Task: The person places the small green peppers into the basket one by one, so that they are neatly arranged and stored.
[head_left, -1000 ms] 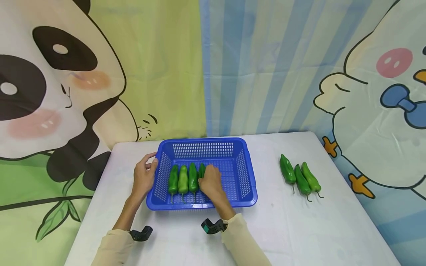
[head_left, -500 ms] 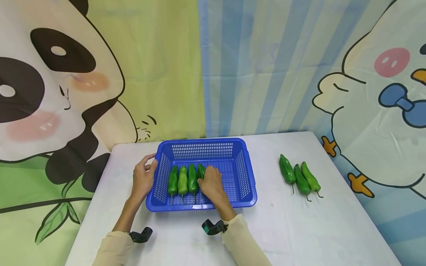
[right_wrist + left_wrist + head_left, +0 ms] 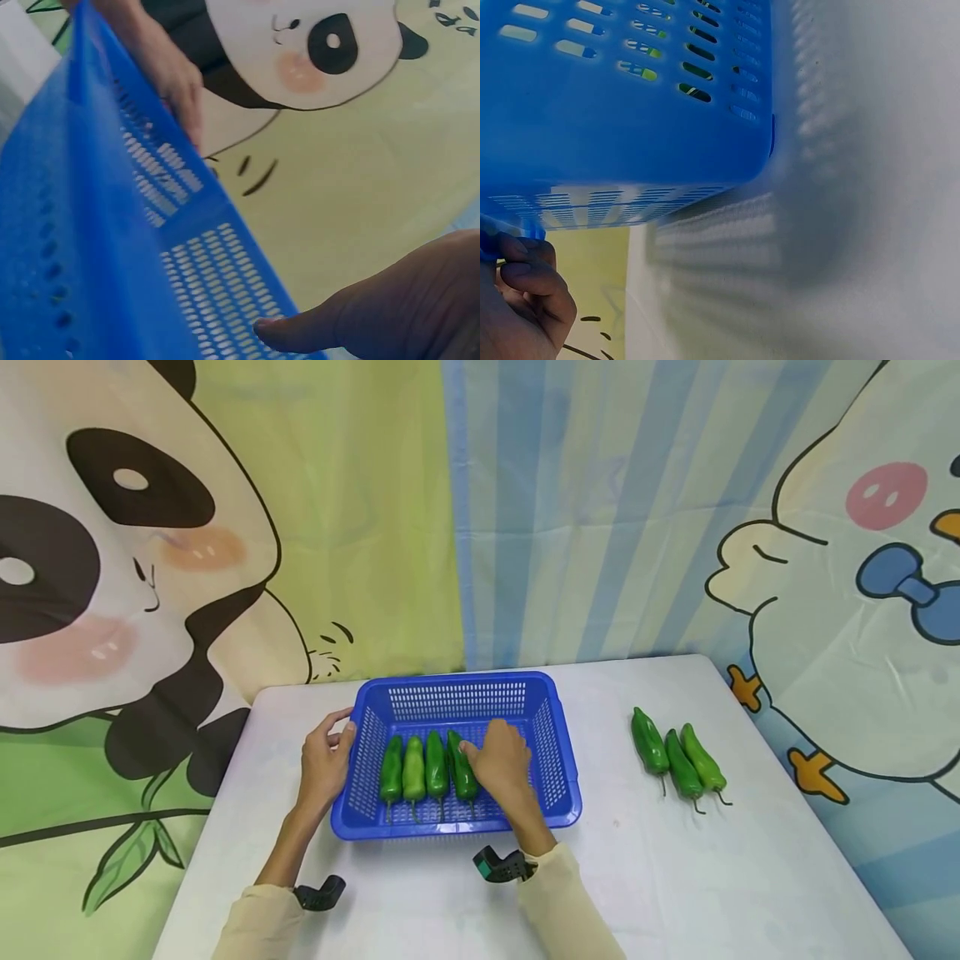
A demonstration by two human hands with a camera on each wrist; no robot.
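A blue plastic basket [image 3: 457, 830] stands on the table. My left hand [image 3: 326, 763] grips its left rim, fingers curled at the edge in the left wrist view. Inside, several green chili peppers lie side by side, stems toward me; the second from the left is a lighter pepper [image 3: 414, 770]. My right hand [image 3: 504, 763] is inside the basket, just right of the rightmost pepper [image 3: 462, 772], its thumb tip close beside that pepper. In the right wrist view the right thumb [image 3: 300, 331] points out straight, with nothing held in sight.
Three more green chili peppers [image 3: 682, 766] lie together on the white table [image 3: 637, 877], to the right of the basket. A cartoon-printed curtain [image 3: 600, 527] hangs behind the table. Each wrist wears a black camera strap.
My right hand has let go of the rightmost pepper in the basket and moved right, uncovering it. The left hand stays at the rim.
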